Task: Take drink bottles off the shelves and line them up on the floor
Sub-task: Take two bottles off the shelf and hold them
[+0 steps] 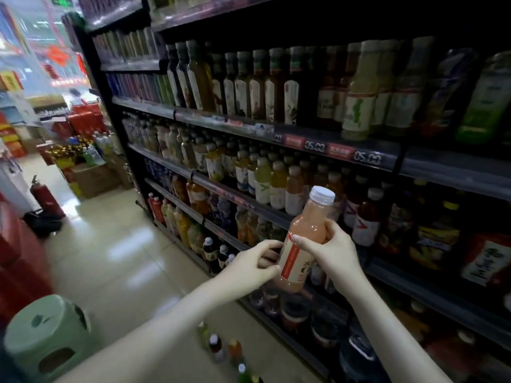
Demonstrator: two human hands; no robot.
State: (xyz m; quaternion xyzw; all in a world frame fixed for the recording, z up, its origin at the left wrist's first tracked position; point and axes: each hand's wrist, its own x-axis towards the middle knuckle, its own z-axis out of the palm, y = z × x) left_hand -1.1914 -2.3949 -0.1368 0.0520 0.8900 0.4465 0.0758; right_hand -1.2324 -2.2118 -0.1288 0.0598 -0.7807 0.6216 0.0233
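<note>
A pink drink bottle with a white cap and a white-and-red label is held in the air in front of the shelves, tilted a little to the right. My right hand grips its middle from the right. My left hand holds the lower part of its label from the left, thumb and fingers curled round it. Several bottles stand in a row on the floor below my arms, blurred.
Dark shelves full of drink bottles fill the right side. A green plastic stool stands at the lower left. A red fire extinguisher and a black bag sit further down the tiled aisle, beside red displays.
</note>
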